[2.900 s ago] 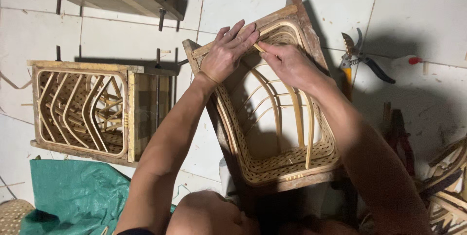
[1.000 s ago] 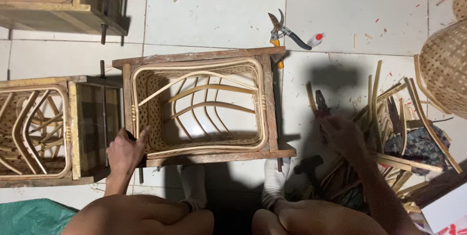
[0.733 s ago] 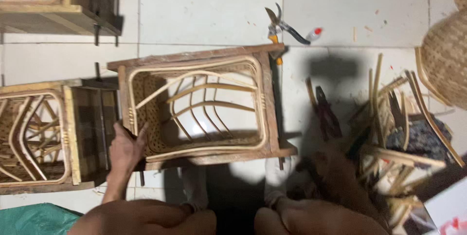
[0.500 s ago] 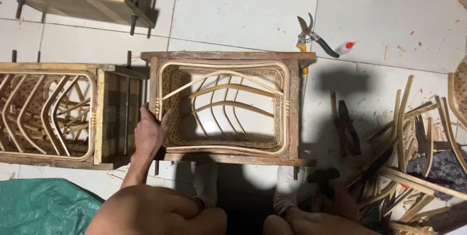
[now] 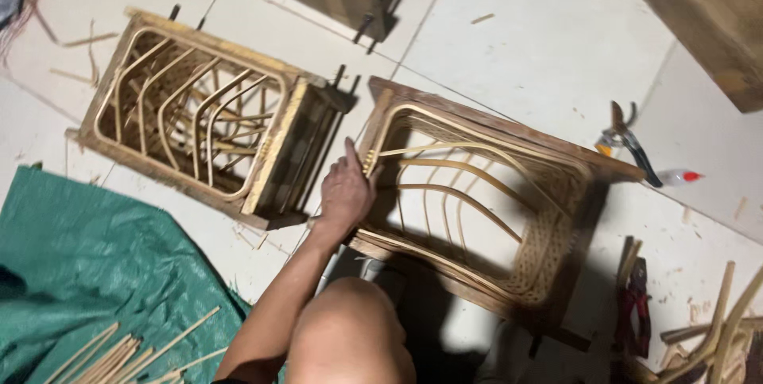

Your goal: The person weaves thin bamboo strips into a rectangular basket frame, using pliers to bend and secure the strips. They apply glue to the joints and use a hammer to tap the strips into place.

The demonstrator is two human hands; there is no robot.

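The left hand [image 5: 346, 193] is closed over the left end of a wooden frame with rattan ribs [image 5: 477, 209], its fingers wrapped around the rim where the curved canes meet the wood, so the frame is held steady on the tiled floor [image 5: 517, 58] just in front of the bent knee [image 5: 350, 328]. The right hand is not in view, so its state cannot be told. The frame lies tilted, with woven cane already filling its right end and bare ribs across the middle; the weaving is judged partly done, and the step in hand appears to be steadying or positioning the piece. A second, similar frame [image 5: 199, 114] lies just beside it to the left. Pruning shears [image 5: 628, 145] rest on the floor beyond the frame, pliers [image 5: 633, 308] nearer, and loose rattan strips [image 5: 119, 348] on a green tarpaulin [image 5: 87, 273]. A fresh strip within reach would probably be needed next.
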